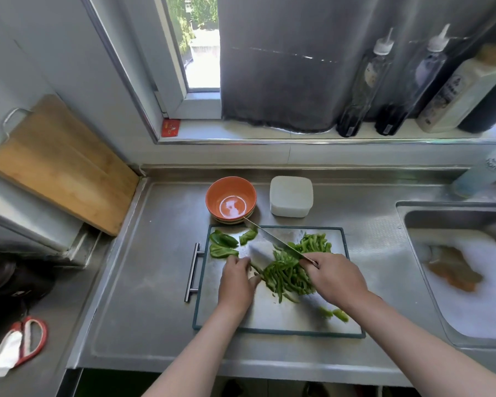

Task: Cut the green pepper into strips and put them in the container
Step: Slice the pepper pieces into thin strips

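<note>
Right hand (337, 279): your fingers wrap the knife (267, 247), blade laid low, likely to gather the strips (289, 276).
Left hand (236, 282): fingers bent against the blade; grip cannot be told.

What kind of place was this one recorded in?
Probably a home kitchen: a stainless steel counter with a built-in sink, sauce bottles on the windowsill, and a knife over green pepper strips on a cutting board.
</note>
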The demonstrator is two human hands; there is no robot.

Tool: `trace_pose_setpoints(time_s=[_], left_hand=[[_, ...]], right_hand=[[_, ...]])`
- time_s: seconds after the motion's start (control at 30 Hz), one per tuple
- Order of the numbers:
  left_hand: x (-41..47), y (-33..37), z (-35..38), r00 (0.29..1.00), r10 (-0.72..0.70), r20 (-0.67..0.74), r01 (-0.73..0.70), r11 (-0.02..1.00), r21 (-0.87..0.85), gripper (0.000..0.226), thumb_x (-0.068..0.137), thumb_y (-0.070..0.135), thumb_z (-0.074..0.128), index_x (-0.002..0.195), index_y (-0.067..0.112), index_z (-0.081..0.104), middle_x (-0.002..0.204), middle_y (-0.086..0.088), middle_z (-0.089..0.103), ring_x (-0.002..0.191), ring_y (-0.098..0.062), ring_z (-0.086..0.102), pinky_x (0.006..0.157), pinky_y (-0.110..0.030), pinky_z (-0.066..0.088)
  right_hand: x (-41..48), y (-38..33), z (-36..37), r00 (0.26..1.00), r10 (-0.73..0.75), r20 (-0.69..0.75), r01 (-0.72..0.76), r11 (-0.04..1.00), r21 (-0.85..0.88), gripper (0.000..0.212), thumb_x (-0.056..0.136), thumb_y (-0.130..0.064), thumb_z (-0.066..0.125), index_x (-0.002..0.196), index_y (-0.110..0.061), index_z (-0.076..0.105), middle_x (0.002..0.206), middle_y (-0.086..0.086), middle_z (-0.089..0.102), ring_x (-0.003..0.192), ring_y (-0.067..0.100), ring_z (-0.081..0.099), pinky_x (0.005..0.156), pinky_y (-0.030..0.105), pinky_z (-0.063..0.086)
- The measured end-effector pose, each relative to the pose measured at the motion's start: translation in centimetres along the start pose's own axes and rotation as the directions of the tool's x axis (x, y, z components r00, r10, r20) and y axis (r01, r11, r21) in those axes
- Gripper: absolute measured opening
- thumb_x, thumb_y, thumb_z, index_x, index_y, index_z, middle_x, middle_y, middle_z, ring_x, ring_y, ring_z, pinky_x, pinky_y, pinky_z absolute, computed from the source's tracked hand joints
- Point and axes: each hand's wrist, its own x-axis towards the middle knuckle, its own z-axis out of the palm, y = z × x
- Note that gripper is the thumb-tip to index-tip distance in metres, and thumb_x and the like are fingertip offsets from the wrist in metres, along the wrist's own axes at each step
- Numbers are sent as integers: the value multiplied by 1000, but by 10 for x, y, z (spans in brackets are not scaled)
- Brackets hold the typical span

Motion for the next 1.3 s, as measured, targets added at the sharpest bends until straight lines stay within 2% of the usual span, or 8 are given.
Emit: trace_pose_setpoints(time_s=[0.13, 0.23, 0.33, 0.47, 0.67, 0.9, 1.2, 1.3], left_hand=[[8, 6, 0, 992, 49, 119, -61, 994, 96, 9, 84, 12, 70, 93, 13, 72, 91, -2, 58, 86, -22, 57, 70, -23, 39], [22, 12, -8, 982, 77, 172, -102, 984, 145, 21, 89, 7, 55, 96, 21, 70, 90, -1, 65, 84, -22, 61, 73, -30, 49], [45, 15, -23, 994, 68, 90, -80, 987, 138, 43, 90, 5, 58, 128, 22, 65, 111, -3, 68, 101, -22, 63, 82, -27, 47], [67, 9, -27, 984, 139, -115, -111, 969, 221, 41, 81, -1, 64, 119, 13, 69, 113, -5, 62, 107, -27, 54, 84, -41, 51], [79, 13, -17, 951, 308, -14, -262, 831, 491, 19, 79, 6, 69, 95, 16, 70, 93, -1, 70, 94, -25, 58, 79, -37, 43], [50, 3, -27, 846, 531, 53, -522, 803, 287, 28, 71, 1, 79, 97, 11, 74, 95, -3, 71, 91, -24, 63, 79, -35, 55], [-27, -76, -45, 878, 478, -5, -466, 859, 212, 24, 85, 7, 61, 103, 13, 76, 111, -2, 66, 97, -20, 66, 76, -30, 58], [-40, -79, -42, 880, 467, -84, -447, 876, 180, 26, 87, 2, 61, 109, 10, 72, 115, -5, 65, 106, -20, 63, 89, -28, 55]], right_hand=[[5, 4, -5, 1000, -2, -30, 3, 999, 39, 40, 101, -39, 46, 64, -26, 49, 56, -7, 55, 55, 11, 51, 51, 31, 35], [9, 4, -6, 999, -12, -34, 13, 999, 51, 37, 102, -40, 45, 71, -24, 56, 60, -7, 59, 58, 11, 54, 53, 31, 39], [13, 4, -5, 999, -6, -39, 8, 997, 74, 34, 102, -39, 44, 75, -22, 56, 63, -6, 59, 62, 12, 56, 56, 33, 44], [17, 2, 0, 1000, -2, -22, 5, 993, 116, 30, 102, -38, 44, 85, -22, 63, 67, -5, 63, 67, 14, 58, 62, 33, 48], [13, -1, 6, 1000, 1, -6, -1, 989, 145, 28, 103, -39, 46, 94, -26, 69, 72, -8, 67, 70, 10, 59, 58, 27, 42], [7, -7, 11, 1000, 16, 9, -17, 987, 158, 30, 102, -40, 48, 81, -25, 62, 65, -7, 61, 67, 14, 57, 57, 30, 39], [-12, -43, 34, 987, -71, 147, 55, 993, 106, 32, 100, -41, 49, 77, -22, 59, 67, -5, 63, 65, 15, 58, 54, 31, 38], [-21, -53, 47, 976, -89, 199, 76, 994, 74, 34, 101, -41, 47, 77, -19, 58, 68, -3, 64, 64, 16, 58, 57, 33, 43]])
